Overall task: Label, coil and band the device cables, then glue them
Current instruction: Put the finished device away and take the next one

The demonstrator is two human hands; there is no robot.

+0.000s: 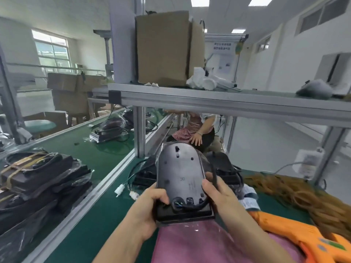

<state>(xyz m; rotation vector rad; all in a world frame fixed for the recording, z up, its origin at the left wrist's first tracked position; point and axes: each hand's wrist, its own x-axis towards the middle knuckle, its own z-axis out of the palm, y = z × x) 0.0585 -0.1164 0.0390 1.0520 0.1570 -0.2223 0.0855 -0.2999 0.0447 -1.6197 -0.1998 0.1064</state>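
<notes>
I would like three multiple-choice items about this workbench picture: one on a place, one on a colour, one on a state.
1. Where is the large cardboard box?
A. on the upper shelf
B. on the conveyor belt
C. on the floor

2. What colour is the tool at the lower right?
A. blue
B. orange
C. white

3. How is the dark device held?
A. by the left hand alone
B. by nobody; it lies on the belt
C. by both hands

Answers: 1 A, the box stands on the aluminium shelf above the bench. 2 B, its body is orange. 3 C, the left hand and right hand grip its lower end.
</notes>
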